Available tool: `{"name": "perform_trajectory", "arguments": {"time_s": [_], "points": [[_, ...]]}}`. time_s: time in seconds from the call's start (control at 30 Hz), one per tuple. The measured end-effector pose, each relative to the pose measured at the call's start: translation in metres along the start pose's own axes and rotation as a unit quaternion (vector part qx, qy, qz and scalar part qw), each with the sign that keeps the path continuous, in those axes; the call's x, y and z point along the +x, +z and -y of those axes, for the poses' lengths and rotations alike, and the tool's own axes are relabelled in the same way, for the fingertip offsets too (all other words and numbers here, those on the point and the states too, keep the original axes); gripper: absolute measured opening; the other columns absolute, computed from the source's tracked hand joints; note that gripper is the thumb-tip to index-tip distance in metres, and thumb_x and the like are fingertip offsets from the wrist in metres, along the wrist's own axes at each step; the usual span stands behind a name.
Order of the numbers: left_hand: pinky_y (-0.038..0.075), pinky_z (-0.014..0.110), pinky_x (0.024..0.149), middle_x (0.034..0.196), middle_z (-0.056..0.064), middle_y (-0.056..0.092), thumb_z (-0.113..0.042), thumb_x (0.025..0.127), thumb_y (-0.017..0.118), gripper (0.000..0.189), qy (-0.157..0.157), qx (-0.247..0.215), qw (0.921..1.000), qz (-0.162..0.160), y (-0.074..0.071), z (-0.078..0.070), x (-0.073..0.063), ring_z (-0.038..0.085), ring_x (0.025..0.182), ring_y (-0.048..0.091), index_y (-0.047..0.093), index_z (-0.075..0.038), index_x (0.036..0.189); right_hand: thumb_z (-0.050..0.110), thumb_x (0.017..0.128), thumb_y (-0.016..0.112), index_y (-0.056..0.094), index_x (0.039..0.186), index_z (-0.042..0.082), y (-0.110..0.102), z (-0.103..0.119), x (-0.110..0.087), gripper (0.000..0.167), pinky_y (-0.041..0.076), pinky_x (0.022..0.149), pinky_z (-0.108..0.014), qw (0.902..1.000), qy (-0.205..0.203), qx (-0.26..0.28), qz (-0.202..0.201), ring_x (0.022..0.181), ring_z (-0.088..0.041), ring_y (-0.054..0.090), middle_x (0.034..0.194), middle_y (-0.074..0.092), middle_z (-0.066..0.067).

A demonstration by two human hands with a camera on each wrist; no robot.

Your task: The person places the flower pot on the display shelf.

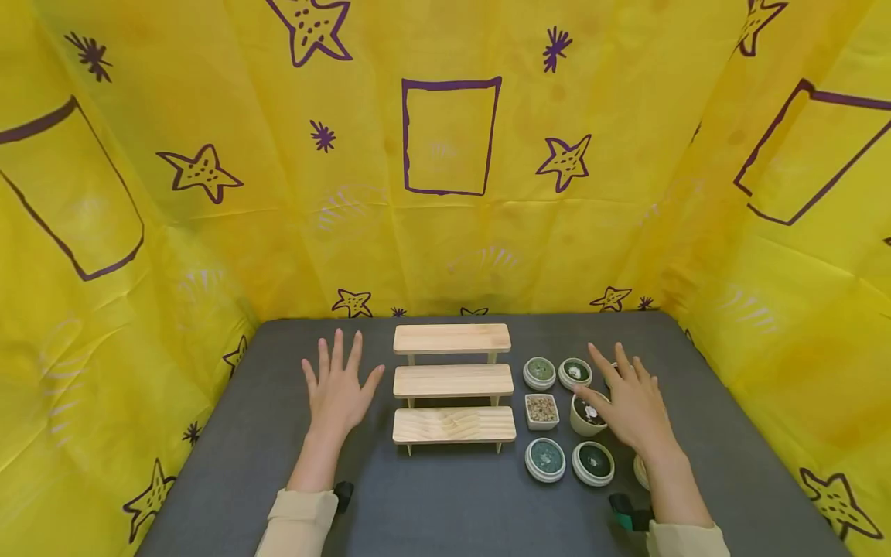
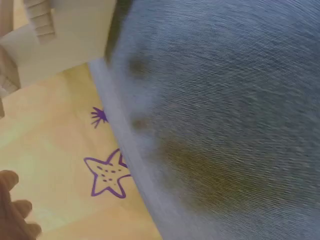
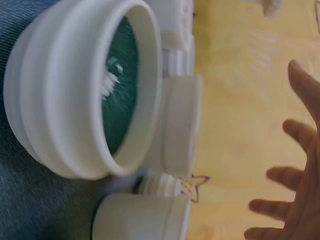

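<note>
While left hand [image 1: 337,398] and right hand [image 1: 636,408] splay, pots [image 1: 546,461] face upward; wooden steps [image 1: 454,381] run left-right.

Upright white pots [image 1: 545,460], several green-filled, stand beside a three-tiered wooden shelf [image 1: 454,381].

backdrop [image 1: 445,255]: super yellow, purple-outlined starfish [image 1: 206,174] | tabletop [image 1: 452,499]: dark grey | tiered stand [image 1: 454,381]: pale blond, wood grain | round pots [image 3: 70,95]: off-white, mostly greenish fill [image 1: 546,457] | sleeves [image 1: 299,517]: cream
</note>
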State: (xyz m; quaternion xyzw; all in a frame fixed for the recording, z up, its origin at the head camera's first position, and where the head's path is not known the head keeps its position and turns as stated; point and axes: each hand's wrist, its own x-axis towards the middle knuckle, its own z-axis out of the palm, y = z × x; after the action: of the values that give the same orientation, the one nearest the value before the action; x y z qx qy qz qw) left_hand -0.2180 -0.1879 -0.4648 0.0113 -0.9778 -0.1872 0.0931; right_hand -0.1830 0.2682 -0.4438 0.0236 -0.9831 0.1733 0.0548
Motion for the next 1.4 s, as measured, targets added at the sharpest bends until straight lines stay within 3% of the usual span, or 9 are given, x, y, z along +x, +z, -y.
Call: {"name": "perform_trajectory", "arguments": {"time_s": [0.17,0.47,0.53,0.67,0.73,0.93,1.1,1.27,1.4], "points": [[0.006,0.064,0.124,0.169,0.011,0.007,-0.047,0.101,0.047,0.077,0.025,-0.182,0.9829,0.008,-0.005,-0.005,0.012,0.036,0.156,0.002,0.014,-0.009,0.159,0.068,0.089,0.055,0.023,0.158,0.023,-0.016,-0.011,-0.009,0.089,0.034,0.093,-0.081,0.9990,0.036,0.025,-0.008,0.135,-0.062,0.031,0.158,0.023,-0.034],[0.024,0.055,0.123,0.165,0.012,0.024,-0.034,0.101,0.055,0.064,0.039,-0.458,0.8863,0.060,-0.003,-0.019,0.031,0.039,0.152,0.021,0.029,-0.014,0.156,0.054,0.089,0.065,0.043,0.145,0.000,-0.041,-0.062,-0.046,0.081,0.045,0.089,-0.062,0.9913,0.092,0.089,-0.033,0.120,-0.055,0.052,0.137,0.053,-0.035],[0.024,0.055,0.123,0.165,0.012,0.026,-0.031,0.102,0.054,0.061,0.044,-0.480,0.8736,0.069,-0.002,-0.022,0.033,0.040,0.152,0.021,0.031,-0.012,0.155,0.055,0.089,0.065,0.047,0.144,0.003,-0.043,-0.075,-0.055,0.077,0.052,0.085,-0.045,0.9897,0.105,0.096,-0.017,0.110,-0.035,0.067,0.137,0.056,-0.031],[0.025,0.051,0.123,0.164,0.012,0.028,-0.024,0.102,0.053,0.058,0.051,-0.497,0.8634,0.070,0.000,-0.025,0.035,0.037,0.152,0.023,0.032,-0.009,0.154,0.051,0.088,0.068,0.056,0.138,0.006,-0.037,-0.095,-0.065,0.069,0.048,0.069,-0.011,0.9866,0.099,0.127,0.025,0.089,0.018,0.057,0.134,0.062,-0.023],[0.026,0.047,0.123,0.164,0.013,0.028,-0.020,0.102,0.054,0.058,0.054,-0.505,0.8590,0.068,0.000,-0.026,0.036,0.035,0.152,0.024,0.033,-0.007,0.154,0.049,0.088,0.069,0.057,0.137,0.006,-0.031,-0.101,-0.067,0.065,0.045,0.071,-0.008,0.9827,0.094,0.149,0.056,0.088,0.027,0.047,0.132,0.065,-0.019],[0.033,0.041,0.118,0.163,0.015,0.030,-0.010,0.101,0.054,0.056,0.057,-0.523,0.8474,0.068,0.003,-0.026,0.037,0.034,0.151,0.028,0.033,-0.004,0.153,0.031,0.091,0.070,0.055,0.137,0.000,-0.016,-0.119,-0.071,0.056,0.049,0.076,-0.013,0.9625,0.079,0.226,0.129,0.095,0.016,0.058,0.124,0.071,0.001],[0.034,0.041,0.116,0.161,0.017,0.032,-0.006,0.100,0.053,0.055,0.059,-0.528,0.8444,0.068,0.006,-0.026,0.038,0.035,0.149,0.031,0.036,-0.003,0.152,0.011,0.092,0.066,0.048,0.136,-0.012,-0.009,-0.132,-0.072,0.052,0.052,0.080,-0.013,0.9232,0.018,0.340,0.179,0.103,0.014,0.060,0.115,0.063,0.033],[0.036,0.040,0.115,0.160,0.019,0.034,-0.005,0.100,0.054,0.054,0.059,-0.531,0.8420,0.073,0.008,-0.027,0.038,0.035,0.148,0.033,0.037,-0.003,0.151,0.006,0.094,0.061,0.042,0.139,-0.013,-0.007,-0.141,-0.072,0.053,0.052,0.084,-0.013,0.8768,-0.008,0.411,0.249,0.109,0.016,0.056,0.121,0.060,0.035],[0.037,0.038,0.114,0.159,0.018,0.035,-0.004,0.099,0.054,0.054,0.055,-0.536,0.8393,0.074,0.009,-0.028,0.037,0.034,0.148,0.034,0.038,-0.003,0.150,0.003,0.093,0.061,0.042,0.140,-0.011,-0.004,-0.145,-0.073,0.053,0.051,0.085,-0.013,0.8630,-0.020,0.431,0.263,0.111,0.015,0.055,0.124,0.060,0.034]]}}
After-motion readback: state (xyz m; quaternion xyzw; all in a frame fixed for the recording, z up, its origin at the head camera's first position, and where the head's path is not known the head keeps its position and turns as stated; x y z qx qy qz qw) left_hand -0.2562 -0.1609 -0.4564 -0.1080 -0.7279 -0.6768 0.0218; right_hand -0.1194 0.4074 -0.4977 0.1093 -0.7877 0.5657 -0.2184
